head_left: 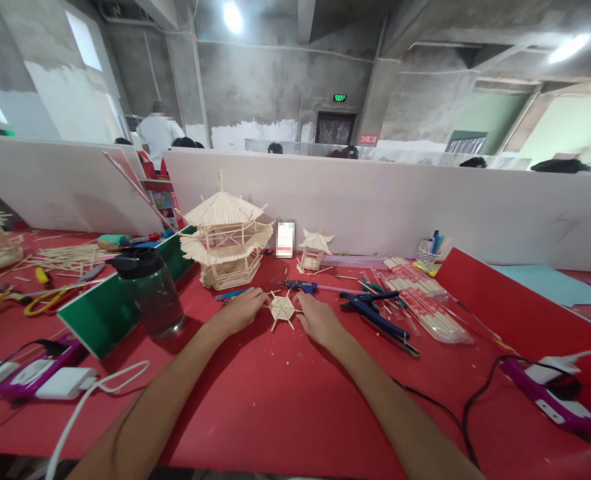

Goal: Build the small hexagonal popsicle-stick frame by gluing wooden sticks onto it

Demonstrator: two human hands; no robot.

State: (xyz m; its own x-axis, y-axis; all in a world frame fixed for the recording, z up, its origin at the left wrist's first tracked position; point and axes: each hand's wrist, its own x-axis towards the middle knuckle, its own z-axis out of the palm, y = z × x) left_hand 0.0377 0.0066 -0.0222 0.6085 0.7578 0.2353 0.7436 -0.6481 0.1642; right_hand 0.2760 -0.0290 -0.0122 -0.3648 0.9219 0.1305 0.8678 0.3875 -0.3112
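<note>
A small hexagonal frame of wooden sticks (pixel 282 308), with spokes poking out past its rim, lies on the red table between my hands. My left hand (pixel 245 310) grips its left side, fingers closed at the stick ends. From the right, my right hand (pixel 318 319) holds the opposite edge with curled fingers. Just beyond stands a two-tiered stick pagoda (pixel 228 240), and a little stick pavilion (pixel 316 250) is farther right. A blue glue gun (pixel 300 287) lies behind the frame. Blue-handled cutters (pixel 378 313) rest to the right of my right hand.
A dark water bottle (pixel 150 293) stands by a green board (pixel 100 327) on the left. Packs of sticks (pixel 428 300) lie at the right. Purple power strips (pixel 550 403) with cables flank the table (pixel 275 413). A white partition (pixel 375 207) closes the back.
</note>
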